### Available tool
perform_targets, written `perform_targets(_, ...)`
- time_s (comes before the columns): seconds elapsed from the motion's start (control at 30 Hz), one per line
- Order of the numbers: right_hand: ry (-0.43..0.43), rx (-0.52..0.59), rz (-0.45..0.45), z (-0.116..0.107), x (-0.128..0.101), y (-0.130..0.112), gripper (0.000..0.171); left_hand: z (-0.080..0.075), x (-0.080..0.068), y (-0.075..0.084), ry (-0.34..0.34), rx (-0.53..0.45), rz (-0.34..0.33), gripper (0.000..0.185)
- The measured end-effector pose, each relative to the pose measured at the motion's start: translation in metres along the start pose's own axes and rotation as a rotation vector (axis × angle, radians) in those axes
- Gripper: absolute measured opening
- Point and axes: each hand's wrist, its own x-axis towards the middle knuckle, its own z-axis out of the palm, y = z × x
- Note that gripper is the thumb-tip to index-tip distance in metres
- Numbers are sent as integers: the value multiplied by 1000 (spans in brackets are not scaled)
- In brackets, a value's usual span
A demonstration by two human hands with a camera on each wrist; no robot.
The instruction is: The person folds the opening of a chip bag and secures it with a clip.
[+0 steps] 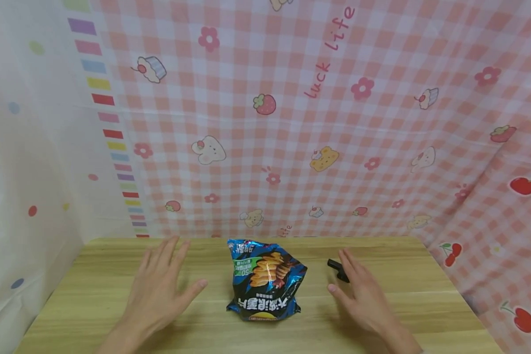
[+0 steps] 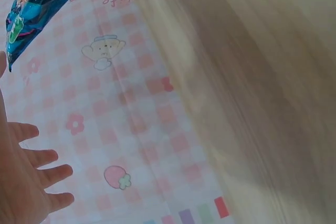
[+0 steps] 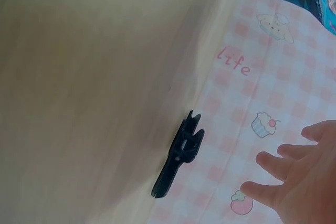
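Note:
A blue and black bag of potato chips (image 1: 265, 282) lies on the wooden table between the two hands, its printing upside down in the head view. To its left is the left hand (image 1: 157, 290), fingers spread and straight, holding nothing. The right hand (image 1: 364, 297) is on the other side, its fingers extended and apart from the bag. Partly behind the right fingers in the head view is a black clip (image 1: 335, 265). The right wrist view shows this clip (image 3: 181, 153) whole, with a gap between it and the right hand (image 3: 307, 177).
The wooden table (image 1: 212, 339) ends at the back against a pink checked cloth (image 1: 283, 123) with cartoon prints. More of the cloth hangs along the right side (image 1: 522, 236), and a white dotted part (image 1: 26, 172) hangs on the left.

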Motion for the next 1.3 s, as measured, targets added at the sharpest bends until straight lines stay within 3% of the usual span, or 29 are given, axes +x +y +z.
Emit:
perform_targets(0.33, 38, 66, -21, 7, 1, -12, 77, 3, 8, 12, 14, -34, 20, 88)
perform_targets(0.7, 29, 154, 32, 12, 4, -24, 75, 6, 23, 36, 13, -69, 46, 93)
perform_targets(1.1, 71, 371, 69, 16, 10, -43, 64, 12, 43, 60, 128, -63, 168, 90)
perform_targets(1.3, 96, 406, 44, 20, 13, -47, 59, 15, 49, 71, 135, -45, 220, 87)
